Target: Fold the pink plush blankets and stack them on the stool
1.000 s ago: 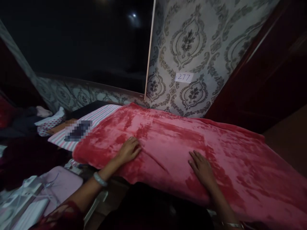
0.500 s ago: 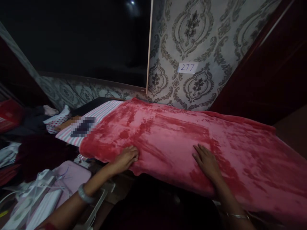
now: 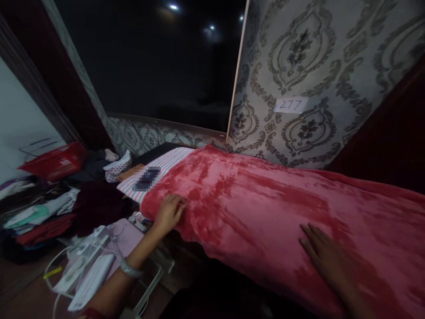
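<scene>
A red and pink plush blanket lies spread over a long raised surface, its near edge hanging down. Close to its left end, my left hand is at the front edge, its fingers bent inward against the fabric; the fingertips are partly hidden. My right hand rests palm down farther right on the blanket, fingers stretched and slightly apart. Past the blanket's left end shows a striped cloth in white, pink and grey. On that cloth is a dark, pixelated object.
A large dark screen hangs on the patterned wall, beside a paper label reading 277. Low at the left are a white power strip with cables, piled clothes and a red basket.
The view has swung left, so the blanket and wall sit farther right. My left hand has shifted left along the blanket's front edge. My right hand stays flat on the blanket.
</scene>
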A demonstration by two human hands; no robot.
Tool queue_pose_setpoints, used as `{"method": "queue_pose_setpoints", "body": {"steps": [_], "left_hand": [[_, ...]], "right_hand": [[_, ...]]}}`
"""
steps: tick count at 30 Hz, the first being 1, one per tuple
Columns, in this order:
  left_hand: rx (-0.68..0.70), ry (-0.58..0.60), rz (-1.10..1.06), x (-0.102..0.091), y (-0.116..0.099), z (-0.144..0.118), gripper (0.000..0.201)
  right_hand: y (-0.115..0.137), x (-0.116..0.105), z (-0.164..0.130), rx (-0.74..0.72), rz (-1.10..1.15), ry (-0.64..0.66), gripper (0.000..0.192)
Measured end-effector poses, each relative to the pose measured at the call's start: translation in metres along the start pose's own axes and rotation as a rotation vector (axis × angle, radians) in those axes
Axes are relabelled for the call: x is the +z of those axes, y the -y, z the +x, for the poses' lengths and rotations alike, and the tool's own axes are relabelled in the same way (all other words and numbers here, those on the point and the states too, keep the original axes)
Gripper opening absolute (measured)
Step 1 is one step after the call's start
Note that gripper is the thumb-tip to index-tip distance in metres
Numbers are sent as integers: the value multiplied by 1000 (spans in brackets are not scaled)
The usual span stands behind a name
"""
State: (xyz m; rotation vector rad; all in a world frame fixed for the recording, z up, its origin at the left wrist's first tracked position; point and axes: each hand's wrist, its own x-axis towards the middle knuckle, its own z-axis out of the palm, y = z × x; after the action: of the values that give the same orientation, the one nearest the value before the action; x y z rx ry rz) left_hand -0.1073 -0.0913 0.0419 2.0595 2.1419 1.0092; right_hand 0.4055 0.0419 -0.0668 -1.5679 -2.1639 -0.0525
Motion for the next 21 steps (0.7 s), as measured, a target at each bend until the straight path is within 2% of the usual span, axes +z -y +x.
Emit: {"method": "queue_pose_setpoints", "body": {"steps": [2, 5, 9, 12, 16, 19, 21], "left_hand": [[-158, -128, 70, -9, 30, -5, 15], [-417, -312, -30, -17, 67, -16, 15], [-642, -459, -169, -15, 97, -27, 26], [-745, -476, -252, -9, 107, -30, 31], [-839, -435, -424, -5, 107, -32, 32], [-869, -432, -522, -13, 101, -32, 30], [-881, -505, -577, -25, 96, -32, 29]], "right_hand": [[-3, 2, 0, 5, 10, 2, 66], [-2, 1, 0, 16, 1, 15, 69], [4, -6, 0, -14, -46, 23, 70], [8, -10, -1, -18, -71, 18, 67], [9, -10, -3, -26, -81, 10, 63], [8, -10, -3, -33, -87, -3, 61], [8, -10, -3, -46, -86, -9, 61]]}}
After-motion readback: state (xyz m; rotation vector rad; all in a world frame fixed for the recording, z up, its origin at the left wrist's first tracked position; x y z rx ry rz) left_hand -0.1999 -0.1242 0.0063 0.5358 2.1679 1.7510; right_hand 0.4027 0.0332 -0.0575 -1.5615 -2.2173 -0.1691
